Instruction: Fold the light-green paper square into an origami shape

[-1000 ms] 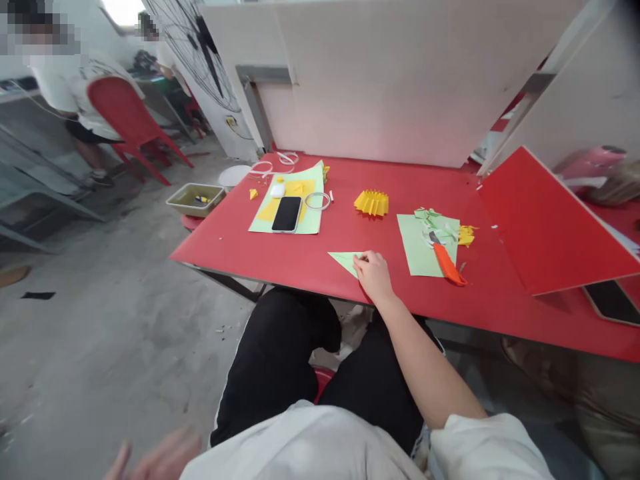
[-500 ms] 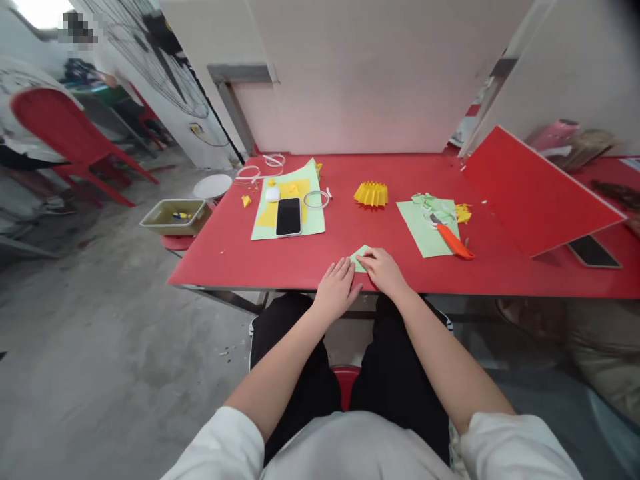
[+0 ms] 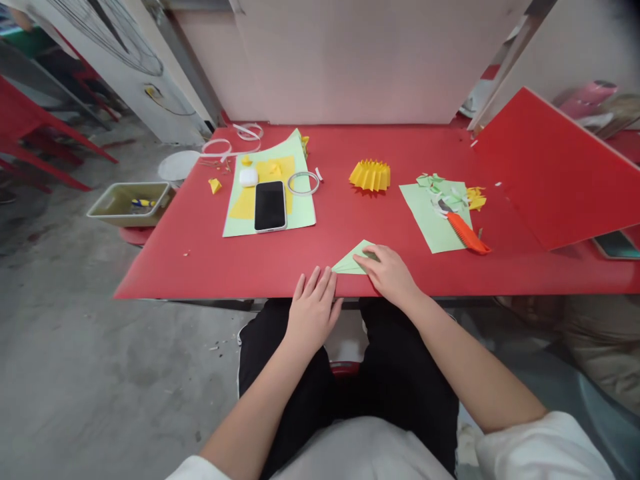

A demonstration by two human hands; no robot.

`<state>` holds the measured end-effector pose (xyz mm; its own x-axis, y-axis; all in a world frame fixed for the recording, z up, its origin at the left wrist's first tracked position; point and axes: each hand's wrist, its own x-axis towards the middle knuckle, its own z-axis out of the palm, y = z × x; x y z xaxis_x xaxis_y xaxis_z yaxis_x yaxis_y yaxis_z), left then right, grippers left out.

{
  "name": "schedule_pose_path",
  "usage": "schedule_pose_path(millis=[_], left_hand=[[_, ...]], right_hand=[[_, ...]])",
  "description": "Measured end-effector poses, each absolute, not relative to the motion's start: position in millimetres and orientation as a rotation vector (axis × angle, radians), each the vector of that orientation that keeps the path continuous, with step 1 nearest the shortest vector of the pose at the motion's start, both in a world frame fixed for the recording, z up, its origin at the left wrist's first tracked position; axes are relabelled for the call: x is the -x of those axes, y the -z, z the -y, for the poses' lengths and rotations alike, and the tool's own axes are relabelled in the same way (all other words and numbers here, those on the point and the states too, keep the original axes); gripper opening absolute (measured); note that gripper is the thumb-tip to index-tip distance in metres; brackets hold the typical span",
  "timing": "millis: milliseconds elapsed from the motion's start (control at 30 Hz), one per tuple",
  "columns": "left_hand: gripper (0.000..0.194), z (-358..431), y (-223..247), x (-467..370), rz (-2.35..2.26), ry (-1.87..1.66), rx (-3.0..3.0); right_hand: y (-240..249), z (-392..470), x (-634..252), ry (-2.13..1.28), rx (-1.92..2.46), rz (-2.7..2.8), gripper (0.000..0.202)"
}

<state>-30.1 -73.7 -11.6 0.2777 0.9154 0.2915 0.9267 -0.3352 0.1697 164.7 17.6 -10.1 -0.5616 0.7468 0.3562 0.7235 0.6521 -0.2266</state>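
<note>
A folded piece of light green paper [image 3: 356, 261], pointed at its left end and marked with crease lines, lies by the near edge of the red table [image 3: 270, 267]. My left hand [image 3: 313, 310] is flat with fingers spread, its fingertips beside the paper's left point. On the paper's right part rest the fingertips of my right hand [image 3: 387, 270], its fingers bent but apart and pressing down. Farther back stands a yellow pleated paper piece [image 3: 370, 175]. To the right, an orange-handled cutter [image 3: 465, 232] lies across a green sheet [image 3: 425, 223] with paper scraps.
At left, a phone [image 3: 271, 207], a white case [image 3: 249, 177] and a tape roll [image 3: 303, 183] lie on green and yellow sheets. A red board [image 3: 565, 173] leans at right. A bin [image 3: 127, 207] stands beyond the table's left end.
My left hand has slid left off the paper, uncovering its left point. My right hand stays on the paper's right part. The camera view has tipped down and closer to the table.
</note>
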Motion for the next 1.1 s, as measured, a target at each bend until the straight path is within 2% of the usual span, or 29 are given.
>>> schedule_pose_path(millis=[267, 433, 967, 1100], left_hand=[[0.048, 67.1, -6.5, 23.2, 1.918, 0.599, 2.366], [0.056, 58.1, 2.8, 1.1, 1.922, 0.523, 2.416], [0.037, 80.3, 6.6, 33.8, 2.006, 0.594, 2.257], [0.047, 71.3, 3.1, 21.7, 1.975, 0.611, 2.296]], right_hand=[[10.3, -9.1, -163.2, -0.107, 1.147, 2.463, 0.031], [11.0, -8.7, -162.3, -0.056, 1.141, 2.497, 0.032], [9.2, -6.9, -160.5, -0.102, 1.171, 2.477, 0.032], [11.4, -9.6, -159.2, -0.124, 1.149, 2.459, 0.031]])
